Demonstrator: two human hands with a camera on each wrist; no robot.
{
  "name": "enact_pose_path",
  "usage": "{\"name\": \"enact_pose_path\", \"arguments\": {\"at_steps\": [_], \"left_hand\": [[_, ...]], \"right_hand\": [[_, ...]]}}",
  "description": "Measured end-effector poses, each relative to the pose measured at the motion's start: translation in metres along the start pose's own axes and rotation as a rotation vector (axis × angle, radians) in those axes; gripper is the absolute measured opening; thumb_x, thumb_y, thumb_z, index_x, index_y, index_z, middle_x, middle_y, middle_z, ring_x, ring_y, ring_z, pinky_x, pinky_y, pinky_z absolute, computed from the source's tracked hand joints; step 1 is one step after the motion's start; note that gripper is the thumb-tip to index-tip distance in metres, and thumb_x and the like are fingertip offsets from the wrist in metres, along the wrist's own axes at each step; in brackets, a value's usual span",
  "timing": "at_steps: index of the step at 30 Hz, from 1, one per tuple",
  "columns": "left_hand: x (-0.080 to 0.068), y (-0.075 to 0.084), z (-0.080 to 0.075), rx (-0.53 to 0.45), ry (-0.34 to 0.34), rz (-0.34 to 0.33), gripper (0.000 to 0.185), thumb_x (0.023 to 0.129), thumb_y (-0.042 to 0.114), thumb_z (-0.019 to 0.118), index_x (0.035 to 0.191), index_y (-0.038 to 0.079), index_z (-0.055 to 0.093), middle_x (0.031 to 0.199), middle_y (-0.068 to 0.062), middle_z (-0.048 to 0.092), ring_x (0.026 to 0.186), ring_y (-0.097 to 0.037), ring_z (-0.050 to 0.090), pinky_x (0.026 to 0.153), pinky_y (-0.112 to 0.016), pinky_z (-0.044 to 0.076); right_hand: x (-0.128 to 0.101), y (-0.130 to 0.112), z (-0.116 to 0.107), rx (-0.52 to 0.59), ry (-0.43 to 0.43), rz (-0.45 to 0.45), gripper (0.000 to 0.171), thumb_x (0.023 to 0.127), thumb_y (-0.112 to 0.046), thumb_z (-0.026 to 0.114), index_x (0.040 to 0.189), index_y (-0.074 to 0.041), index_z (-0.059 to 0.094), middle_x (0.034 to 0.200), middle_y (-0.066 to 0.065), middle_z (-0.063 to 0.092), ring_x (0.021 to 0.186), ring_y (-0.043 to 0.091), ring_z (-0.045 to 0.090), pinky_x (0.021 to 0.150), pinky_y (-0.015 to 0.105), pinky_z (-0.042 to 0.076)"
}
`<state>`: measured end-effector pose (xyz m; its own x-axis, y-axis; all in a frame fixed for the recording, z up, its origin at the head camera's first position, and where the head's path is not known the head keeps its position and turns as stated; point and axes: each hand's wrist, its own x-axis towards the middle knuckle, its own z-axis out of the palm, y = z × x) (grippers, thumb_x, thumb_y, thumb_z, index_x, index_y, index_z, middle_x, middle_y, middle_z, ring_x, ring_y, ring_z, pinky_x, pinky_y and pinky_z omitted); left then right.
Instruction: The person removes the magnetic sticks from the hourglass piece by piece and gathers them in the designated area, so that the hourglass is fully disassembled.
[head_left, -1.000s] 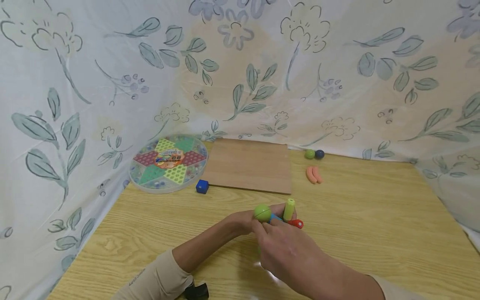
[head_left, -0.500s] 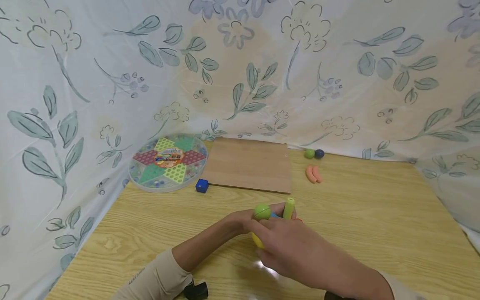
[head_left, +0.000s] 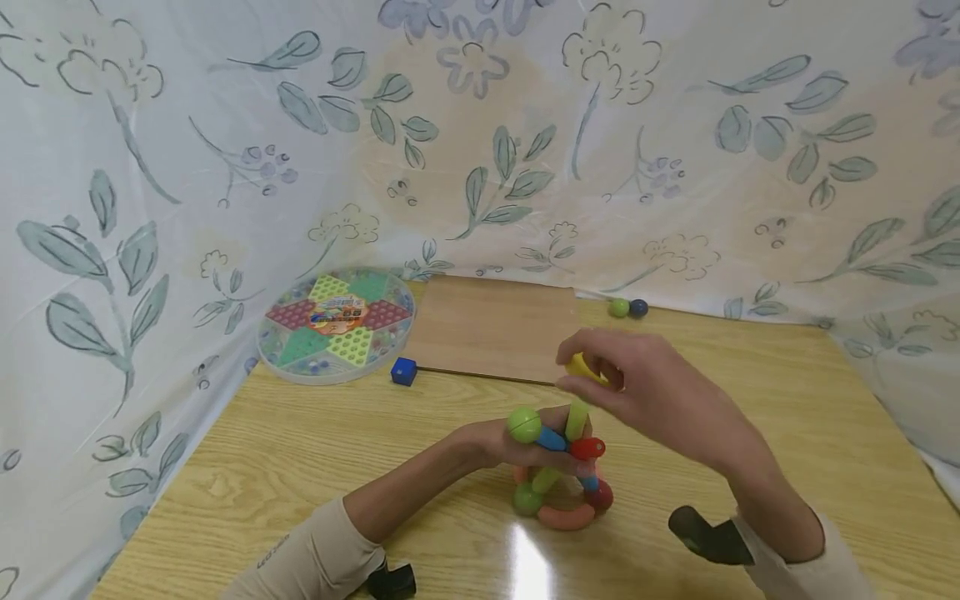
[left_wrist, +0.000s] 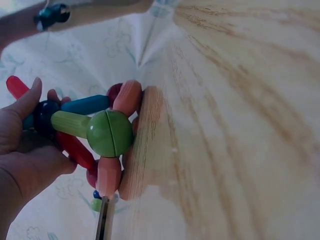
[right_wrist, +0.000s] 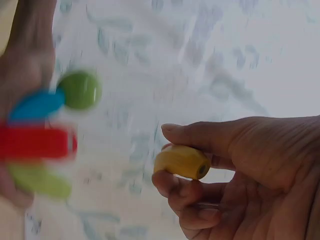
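My left hand (head_left: 513,446) grips a frame of toy magnetic sticks and balls low over the table. On it I see a green ball (head_left: 524,425), a blue stick (head_left: 552,439), a red stick (head_left: 587,448) and a lime stick (head_left: 577,421). Its base shows a curved orange stick (head_left: 566,517), a second green ball (left_wrist: 110,134) and a dark red ball (head_left: 599,497). A dark blue ball (left_wrist: 46,117) sits by the left thumb. Raised above and right of the frame, my right hand (head_left: 648,396) pinches a short curved yellow stick (right_wrist: 182,161) between thumb and fingers.
A round Chinese checkers board (head_left: 348,346) lies at the back left, beside a flat wooden board (head_left: 495,329). A blue cube (head_left: 403,372) stands near their front edges. At the back right are a green ball (head_left: 618,307) and a navy ball (head_left: 638,308). Floral cloth (head_left: 480,167) hangs behind.
My right hand has come away from the frame, up and to the right, with the yellow stick. It now covers the spot of the two orange sticks. The left hand keeps its hold.
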<state>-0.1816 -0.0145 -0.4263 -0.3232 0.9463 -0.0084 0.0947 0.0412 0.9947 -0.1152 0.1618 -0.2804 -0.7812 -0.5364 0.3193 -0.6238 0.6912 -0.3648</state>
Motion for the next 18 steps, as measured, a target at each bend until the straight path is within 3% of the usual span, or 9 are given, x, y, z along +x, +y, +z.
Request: {"name": "enact_pose_path", "arguments": {"at_steps": [2,10,18], "left_hand": [[0.0,0.001,0.0,-0.002,0.009,0.006,0.013,0.1,0.007,0.064,0.103,0.004,0.052,0.087,0.005,0.054,0.084,-0.003,0.051,0.083,-0.017,0.045],[0.002,0.001,0.0,-0.007,-0.005,0.018,0.017,0.1,0.004,0.065,0.108,0.0,0.05,0.085,0.006,0.055,0.082,-0.002,0.052,0.08,-0.016,0.044],[0.004,-0.001,0.0,-0.028,-0.037,0.059,0.009,0.099,0.0,0.062,0.101,-0.006,0.055,0.089,-0.012,0.062,0.084,-0.003,0.058,0.083,-0.016,0.049]], "right_hand": [[0.005,0.014,-0.005,-0.002,0.015,0.044,0.018,0.095,-0.017,0.078,0.111,-0.018,0.07,0.075,-0.008,0.051,0.065,0.004,0.043,0.057,0.022,0.04],[0.019,0.062,-0.012,-0.002,0.013,0.128,0.028,0.094,-0.014,0.079,0.118,-0.01,0.065,0.079,-0.001,0.059,0.067,0.01,0.051,0.057,0.023,0.043],[0.028,0.097,-0.01,0.003,-0.052,0.252,0.036,0.093,-0.004,0.074,0.126,-0.003,0.059,0.098,0.016,0.071,0.083,0.024,0.061,0.07,0.031,0.052]]}}
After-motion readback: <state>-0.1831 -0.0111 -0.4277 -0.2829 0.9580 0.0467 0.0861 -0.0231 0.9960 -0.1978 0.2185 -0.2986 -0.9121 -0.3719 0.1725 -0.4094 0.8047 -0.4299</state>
